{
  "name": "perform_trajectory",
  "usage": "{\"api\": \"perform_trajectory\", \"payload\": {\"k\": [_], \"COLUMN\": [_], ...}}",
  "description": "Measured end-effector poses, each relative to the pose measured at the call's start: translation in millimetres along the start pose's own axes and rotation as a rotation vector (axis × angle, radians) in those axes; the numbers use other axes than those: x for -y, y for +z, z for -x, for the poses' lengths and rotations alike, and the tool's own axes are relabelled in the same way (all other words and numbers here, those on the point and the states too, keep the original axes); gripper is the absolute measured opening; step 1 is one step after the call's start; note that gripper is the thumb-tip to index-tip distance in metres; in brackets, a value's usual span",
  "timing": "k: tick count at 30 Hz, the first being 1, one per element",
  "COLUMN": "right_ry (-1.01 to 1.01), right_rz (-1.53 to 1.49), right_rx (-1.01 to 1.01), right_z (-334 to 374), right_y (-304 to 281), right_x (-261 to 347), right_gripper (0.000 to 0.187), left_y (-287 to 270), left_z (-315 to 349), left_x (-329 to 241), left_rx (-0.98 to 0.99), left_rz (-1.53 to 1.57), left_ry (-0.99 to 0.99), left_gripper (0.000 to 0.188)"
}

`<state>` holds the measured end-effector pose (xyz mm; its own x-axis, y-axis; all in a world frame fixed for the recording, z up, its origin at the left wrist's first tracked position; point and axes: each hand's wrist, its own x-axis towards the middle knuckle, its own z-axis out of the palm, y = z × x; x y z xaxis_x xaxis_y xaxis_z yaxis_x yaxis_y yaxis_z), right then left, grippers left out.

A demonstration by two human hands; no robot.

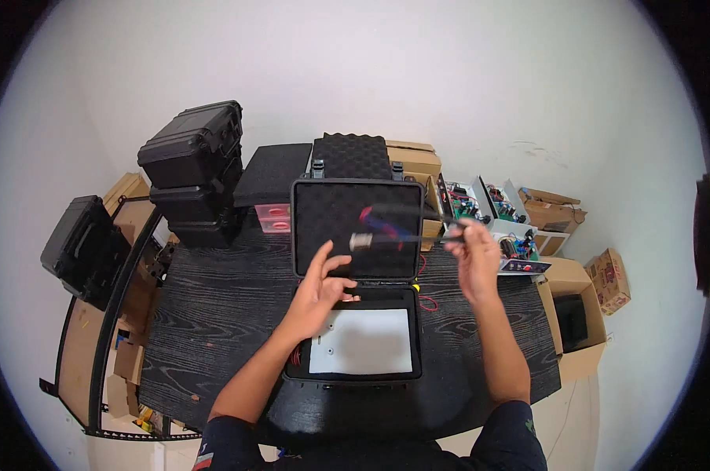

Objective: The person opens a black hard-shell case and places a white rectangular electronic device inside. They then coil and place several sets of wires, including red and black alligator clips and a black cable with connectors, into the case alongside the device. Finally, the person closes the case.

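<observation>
Raised at the right, my right hand [477, 263] pinches a dark cable [418, 239] that stretches leftward and is smeared by motion. A pale, blocky connector [360, 241] shows at its far end, with a blurred loop of red and blue around it. My left hand [320, 292] has its fingers apart, just below and left of the connector, holding nothing. Beneath both hands, an open black hard case [294, 228] lies on the table, its raised lid lined with dark foam. Its base holds a flat white panel [371, 345] with small holes.
Stacked black cases [190, 161] stand at the back left, beside foam sheets [272, 169] over pink drawers [275, 218]. Exposed circuit boards in housings [465, 200] sit at the back right. An open cardboard box [579, 314] is beyond the dark wood-grain table's [214, 314] right edge.
</observation>
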<state>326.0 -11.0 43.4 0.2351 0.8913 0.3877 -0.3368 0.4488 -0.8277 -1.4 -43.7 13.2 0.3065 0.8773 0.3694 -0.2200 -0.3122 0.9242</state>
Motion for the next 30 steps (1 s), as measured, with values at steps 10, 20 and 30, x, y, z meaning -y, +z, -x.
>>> {"api": "perform_trajectory", "payload": {"k": [10, 20, 30], "right_ry": [0.499, 0.543, -0.166], "right_rz": [0.253, 0.484, 1.07], "right_rx": [0.764, 1.28, 1.032], "right_z": [22.0, 33.6, 37.8], "right_y": [1.8, 66.2, 80.7], "right_x": [-13.2, -31.2, -72.7], "right_gripper": [0.021, 0.043, 0.036], "left_y": [-10.9, 0.2, -37.4], "left_z": [-8.7, -19.4, -9.9], "left_x": [-6.1, 9.0, 9.7], "left_rx": [-0.043, -0.011, 0.123], "left_rz": [-0.286, -0.666, -1.087], "left_ry": [-0.059, 0.397, 0.365], "left_gripper": [0.019, 0.014, 0.019]}}
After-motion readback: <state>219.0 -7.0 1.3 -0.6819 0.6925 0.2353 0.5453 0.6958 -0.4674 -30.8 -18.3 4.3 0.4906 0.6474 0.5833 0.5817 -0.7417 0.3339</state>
